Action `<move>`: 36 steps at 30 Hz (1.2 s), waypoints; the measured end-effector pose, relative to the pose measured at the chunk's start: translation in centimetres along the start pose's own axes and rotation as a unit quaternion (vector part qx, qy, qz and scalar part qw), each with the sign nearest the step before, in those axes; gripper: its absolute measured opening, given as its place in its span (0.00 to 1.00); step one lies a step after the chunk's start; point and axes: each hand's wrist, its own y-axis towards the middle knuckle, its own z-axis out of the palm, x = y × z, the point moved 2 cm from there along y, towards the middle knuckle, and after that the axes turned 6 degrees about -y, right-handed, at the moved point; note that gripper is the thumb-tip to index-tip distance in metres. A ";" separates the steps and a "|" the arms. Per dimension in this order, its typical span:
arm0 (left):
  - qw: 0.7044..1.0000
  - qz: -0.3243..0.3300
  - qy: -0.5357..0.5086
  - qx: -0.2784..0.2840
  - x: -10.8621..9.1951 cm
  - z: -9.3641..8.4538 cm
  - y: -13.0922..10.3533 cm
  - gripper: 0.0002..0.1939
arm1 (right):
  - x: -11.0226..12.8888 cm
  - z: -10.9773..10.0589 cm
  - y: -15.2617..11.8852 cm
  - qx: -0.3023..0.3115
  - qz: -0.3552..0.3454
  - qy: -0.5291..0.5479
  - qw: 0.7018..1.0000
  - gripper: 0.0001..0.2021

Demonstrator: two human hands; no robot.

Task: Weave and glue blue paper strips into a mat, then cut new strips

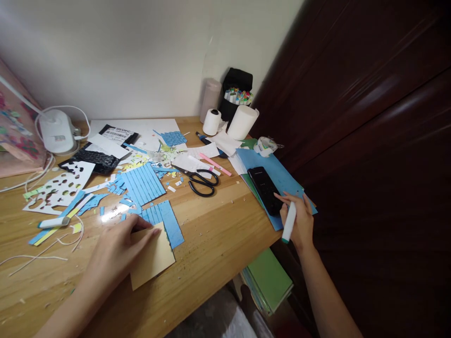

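Observation:
Between the thumb and fingers of my left hand is a cream paper card, held at its top edge over the wooden desk. Just behind it lie blue paper pieces, one with dark stripes. My right hand is closed around a white marker with a teal end. A finger of that hand reaches onto the lower part of a black phone, whose screen is mostly dark. The phone rests on blue paper sheets near the desk's right edge.
Black-handled scissors, a pink pen and paper scraps cover the desk's middle. At the back stand a marker case, a thread spool and a paper roll. A dark cabinet borders the right side.

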 end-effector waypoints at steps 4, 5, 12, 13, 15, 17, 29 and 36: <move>1.000 -0.004 -0.006 0.004 -0.2 -0.1 -0.1 0.18 | 1.0 -0.1 0.1 0.020 -0.049 0.023 0.998 0.10; 1.000 -0.001 -0.009 0.004 -0.3 -0.1 -0.1 0.18 | 1.1 0.0 0.1 0.019 -0.052 0.023 0.998 0.10; 1.000 0.018 -0.003 -0.002 -0.1 -0.1 0.0 0.18 | 0.8 0.4 0.7 0.004 -0.018 0.001 1.000 0.10; 1.000 0.017 -0.006 0.003 -0.1 -0.1 0.0 0.18 | 0.9 0.2 0.8 -0.006 -0.013 0.006 1.000 0.10; 1.000 0.015 -0.012 0.007 -0.1 -0.1 0.0 0.18 | 1.7 -0.4 0.9 -0.040 0.016 0.023 0.999 0.10; 1.000 0.017 -0.011 0.000 -0.2 -0.1 0.0 0.17 | 3.2 -1.1 0.9 -0.081 0.047 0.050 0.994 0.10; 0.999 0.036 -0.024 -0.004 -0.6 0.0 -0.5 0.13 | 19.3 2.2 0.9 0.204 -0.010 0.407 0.890 0.15; 0.999 0.035 0.000 -0.023 -0.9 0.1 -0.9 0.11 | 22.3 4.9 2.6 0.353 0.026 0.486 0.800 0.09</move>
